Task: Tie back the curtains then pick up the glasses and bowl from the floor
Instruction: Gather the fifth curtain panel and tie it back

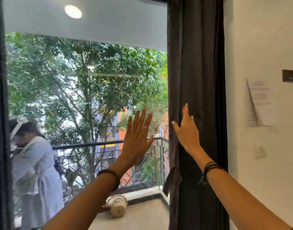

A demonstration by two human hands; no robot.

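Curtain (195, 80) soft, light; we gather it above hanging tie (173, 178). Right hand (186, 130) flat against curtain, left hand (137, 135) beside curtain, both released.

Curtain (195, 80) right of the window (86, 97) — paper (260, 102) on wall further right

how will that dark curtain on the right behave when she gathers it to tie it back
Probably floppy: the dark curtain hangs in soft vertical folds. It likely bunches easily, since the right hand already dents its edge with straight fingers. A loose strip, perhaps a tie, dangles limp beside it. The left hand is open, off the cloth.
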